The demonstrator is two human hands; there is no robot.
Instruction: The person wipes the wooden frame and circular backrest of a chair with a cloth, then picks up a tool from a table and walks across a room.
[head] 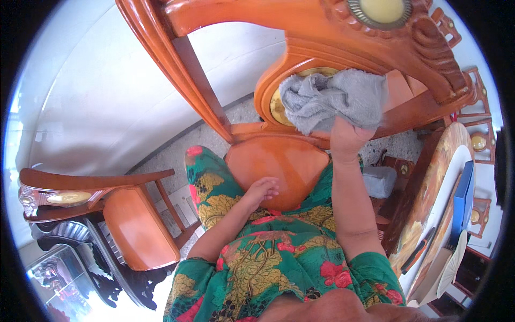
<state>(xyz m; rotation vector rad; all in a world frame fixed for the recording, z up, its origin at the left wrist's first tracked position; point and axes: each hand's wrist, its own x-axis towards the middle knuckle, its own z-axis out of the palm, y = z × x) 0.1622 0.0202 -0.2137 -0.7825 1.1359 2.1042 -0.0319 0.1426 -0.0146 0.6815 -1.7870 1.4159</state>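
Note:
A carved, varnished wooden chair stands before me, its orange-brown backrest point(225, 18) rising at the top of the view. My right hand point(350, 135) grips a crumpled grey cloth point(338, 98). The cloth lies against the lower backrest and partly covers a gold-toned oval inlay point(277, 108). Higher up, a pale oval medallion point(384, 11) with a ribbed rim is set in the carving. My left hand point(262, 191) hovers over the near part of the glossy wooden seat point(277, 157), fingers loosely curled and holding nothing. The seat lies between my legs, in green floral trousers.
Another wooden chair point(141, 229) stands at the left, beside black carved furniture point(108, 257). To the right, a marble-patterned table point(446, 157) bears a blue box point(462, 197) and a pale pleated fan point(452, 263). A grey bag-like item point(378, 181) sits below. A white wall point(108, 100) borders the left.

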